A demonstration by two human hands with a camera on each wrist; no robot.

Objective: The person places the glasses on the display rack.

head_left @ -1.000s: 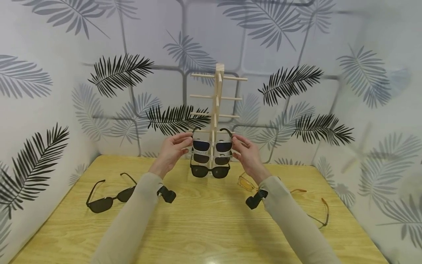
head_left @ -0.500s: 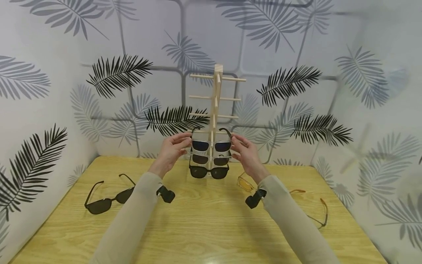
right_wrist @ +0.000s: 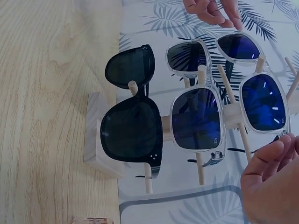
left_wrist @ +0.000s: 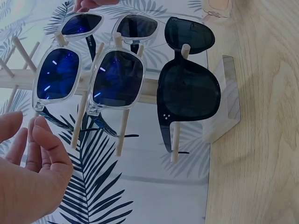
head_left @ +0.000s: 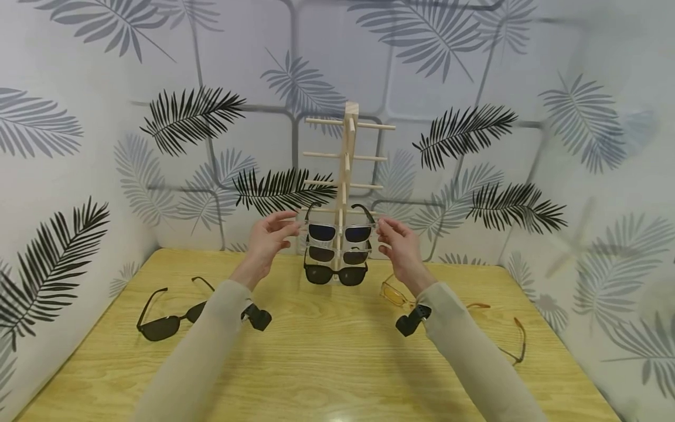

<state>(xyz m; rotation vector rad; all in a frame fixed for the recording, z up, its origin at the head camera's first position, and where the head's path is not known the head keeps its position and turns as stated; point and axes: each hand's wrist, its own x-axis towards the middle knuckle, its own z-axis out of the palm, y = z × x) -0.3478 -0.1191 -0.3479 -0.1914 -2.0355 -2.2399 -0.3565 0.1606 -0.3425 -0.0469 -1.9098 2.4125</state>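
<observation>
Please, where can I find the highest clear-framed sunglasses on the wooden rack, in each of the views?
Head: the clear-framed sunglasses are almost at the centre.
Left wrist: the clear-framed sunglasses are at the upper left.
Right wrist: the clear-framed sunglasses are near the right edge.
Shared landmark: the black sunglasses, lowest on the wooden rack.

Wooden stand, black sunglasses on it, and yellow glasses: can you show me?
Wooden stand (head_left: 345,172): head view, upright post.
Black sunglasses (left_wrist: 189,91): left wrist view, nearer lens.
Yellow glasses (head_left: 392,295): head view, visible lens.
</observation>
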